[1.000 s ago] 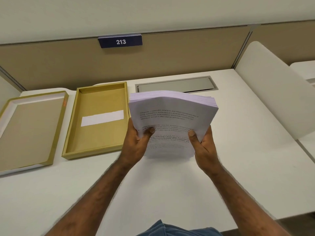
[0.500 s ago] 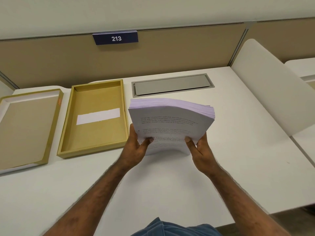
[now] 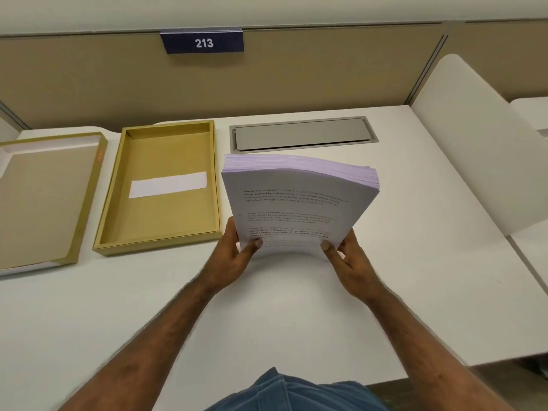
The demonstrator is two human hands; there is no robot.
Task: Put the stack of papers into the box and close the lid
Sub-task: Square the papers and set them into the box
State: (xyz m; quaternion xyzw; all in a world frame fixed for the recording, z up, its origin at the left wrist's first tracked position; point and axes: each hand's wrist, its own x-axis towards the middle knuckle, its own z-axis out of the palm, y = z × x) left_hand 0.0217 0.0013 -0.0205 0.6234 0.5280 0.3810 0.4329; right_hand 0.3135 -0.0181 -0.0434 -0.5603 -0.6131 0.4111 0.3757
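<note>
A thick stack of white printed papers (image 3: 296, 200) stands tilted on its lower edge on the white desk, right of the box. My left hand (image 3: 234, 256) grips its lower left corner and my right hand (image 3: 347, 262) grips its lower right corner, thumbs on the front page. The open mustard-yellow box (image 3: 118, 191) lies flat to the left of the stack, holding only a white strip on its floor. Its lid (image 3: 89, 194) lies upside down further left, partly cut off by the frame edge.
A grey cable hatch (image 3: 302, 134) is set into the desk behind the papers. A tan partition with a blue "213" sign (image 3: 203, 42) backs the desk. A white divider panel (image 3: 474, 143) rises at the right side.
The stack has come down from a raised position toward the desk surface, staying upright between both hands. The view has shifted slightly.
</note>
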